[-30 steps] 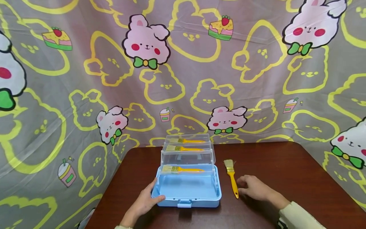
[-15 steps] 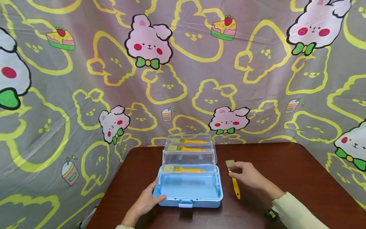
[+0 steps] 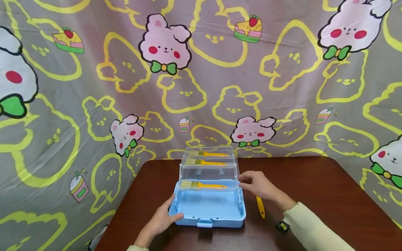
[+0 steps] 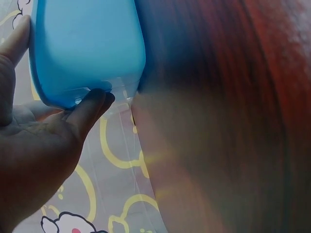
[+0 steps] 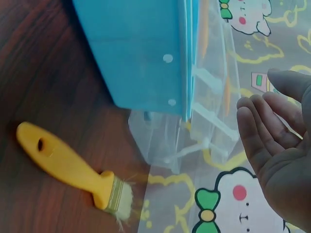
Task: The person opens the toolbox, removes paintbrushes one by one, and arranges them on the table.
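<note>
A light blue storage box (image 3: 223, 222) stands unfolded on the table, with clear tiered trays (image 3: 208, 172) raised behind its base. Three yellow-handled paintbrushes lie in the trays: a lower one (image 3: 210, 185), a middle one (image 3: 215, 163) and a top one (image 3: 216, 154). My left hand (image 3: 158, 219) grips the box's left front corner, thumb over the rim. My right hand (image 3: 259, 184) is beside the trays' right end and holds nothing; the right wrist view shows its bent fingers (image 5: 257, 131) apart from them. Another paintbrush (image 5: 58, 158) lies on the table, partly hidden by my right hand in the head view.
The dark wooden table (image 3: 317, 195) extends to the right of the box. A patterned cloth (image 3: 213, 76) hangs behind and at both sides. The box's front latch (image 3: 205, 223) hangs over its front wall. A small black device (image 3: 282, 227) sits at my right wrist.
My right hand has moved from beside the loose paintbrush's handle, up over its bristle end, then left to the trays' right end. The left hand and the box stay in place.
</note>
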{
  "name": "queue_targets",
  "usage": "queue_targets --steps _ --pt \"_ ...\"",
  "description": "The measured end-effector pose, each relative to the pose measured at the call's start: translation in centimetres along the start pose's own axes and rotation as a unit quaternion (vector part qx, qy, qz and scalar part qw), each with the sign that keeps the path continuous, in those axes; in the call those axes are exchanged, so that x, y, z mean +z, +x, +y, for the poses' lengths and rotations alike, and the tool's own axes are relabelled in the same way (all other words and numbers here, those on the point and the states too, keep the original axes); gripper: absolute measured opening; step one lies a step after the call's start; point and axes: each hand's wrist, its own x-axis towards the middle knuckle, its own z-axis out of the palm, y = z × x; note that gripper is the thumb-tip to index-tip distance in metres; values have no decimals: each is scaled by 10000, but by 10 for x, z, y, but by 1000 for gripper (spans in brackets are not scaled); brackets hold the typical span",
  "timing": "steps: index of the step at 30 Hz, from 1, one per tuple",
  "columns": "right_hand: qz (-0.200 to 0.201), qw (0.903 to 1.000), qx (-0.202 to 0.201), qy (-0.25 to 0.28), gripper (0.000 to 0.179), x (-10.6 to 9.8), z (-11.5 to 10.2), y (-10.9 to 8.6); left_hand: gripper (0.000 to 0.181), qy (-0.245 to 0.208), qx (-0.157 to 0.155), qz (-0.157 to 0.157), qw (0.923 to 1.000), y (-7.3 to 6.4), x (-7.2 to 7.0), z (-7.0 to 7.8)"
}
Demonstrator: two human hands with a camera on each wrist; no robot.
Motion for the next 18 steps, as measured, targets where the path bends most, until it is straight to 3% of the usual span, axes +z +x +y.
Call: queue_targets --steps 8,18 --pt "-182 9998 -93 -83 23 12 -9 21 97 -38 -58 -32 10000 0 0 -1" --pt "-747 9967 -67 -310 26 27 -17 45 96 7 -14 27 10000 2 -1 -4"
